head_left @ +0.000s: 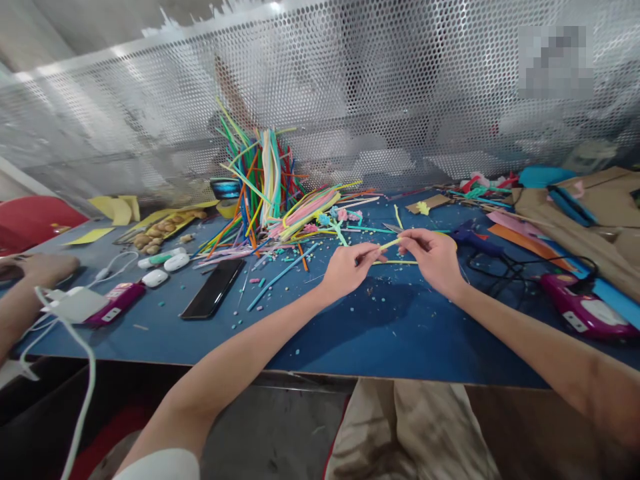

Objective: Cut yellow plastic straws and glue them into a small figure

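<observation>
A short yellow pipe cleaner (391,245) is stretched between my two hands above the blue table. My left hand (351,268) pinches its left end, and a small dark thing shows at those fingers, too hidden to name. At the other end, my right hand (433,259) grips it between thumb and fingers. A pointed metal blade (393,228) shows just behind the right fingertips. Another yellow pipe cleaner (400,262) lies beneath the hands. Beyond my left hand rest a light green stem (341,233) and pink and blue fuzzy flowers (343,215).
A large bundle of coloured pipe cleaners (270,180) stands at the back against a perforated metal screen (400,100). A black phone (213,289) lies left. Purple power strips (117,302) and a blue glue gun (477,241) flank me. Another person's hand (47,270) is far left.
</observation>
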`<state>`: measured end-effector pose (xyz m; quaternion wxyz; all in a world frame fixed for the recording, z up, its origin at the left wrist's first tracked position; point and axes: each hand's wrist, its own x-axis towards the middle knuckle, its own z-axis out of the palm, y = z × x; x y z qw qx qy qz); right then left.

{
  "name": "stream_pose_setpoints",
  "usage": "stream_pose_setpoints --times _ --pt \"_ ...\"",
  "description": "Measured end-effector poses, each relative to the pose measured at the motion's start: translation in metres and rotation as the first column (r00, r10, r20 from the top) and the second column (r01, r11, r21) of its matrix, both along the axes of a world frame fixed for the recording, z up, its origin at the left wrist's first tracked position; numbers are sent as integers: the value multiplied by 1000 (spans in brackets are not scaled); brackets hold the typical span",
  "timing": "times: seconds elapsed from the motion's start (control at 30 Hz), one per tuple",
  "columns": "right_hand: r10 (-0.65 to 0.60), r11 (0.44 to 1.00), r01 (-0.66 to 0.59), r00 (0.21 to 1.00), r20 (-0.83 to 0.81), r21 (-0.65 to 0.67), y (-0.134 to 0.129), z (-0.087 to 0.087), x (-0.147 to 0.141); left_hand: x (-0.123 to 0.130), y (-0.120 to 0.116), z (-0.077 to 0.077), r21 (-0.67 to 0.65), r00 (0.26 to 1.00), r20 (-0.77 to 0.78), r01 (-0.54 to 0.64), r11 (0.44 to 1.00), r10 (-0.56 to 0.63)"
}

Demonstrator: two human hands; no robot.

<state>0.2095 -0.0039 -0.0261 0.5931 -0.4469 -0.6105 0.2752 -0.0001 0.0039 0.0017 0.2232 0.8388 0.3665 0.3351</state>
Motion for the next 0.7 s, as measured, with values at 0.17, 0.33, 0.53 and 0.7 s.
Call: stream_pose_setpoints --times 0.17,0.33,0.53,0.7 --pt "-27 1000 27 998 -54 4 -1 0 -9 1 2 -3 41 999 -11 -46 998 46" --pt "-33 999 33 998 -48 -4 3 -4 -10 2 2 -6 104 996 -35 -74 992 78" --pt "11 996 -23 991 -134 -89 9 -11 -9 1 5 -13 255 977 -116 -144 956 178" --pt "3 992 -22 988 -157 -122 7 -11 -6 -2 12 -21 409 953 -151 -183 894 264"
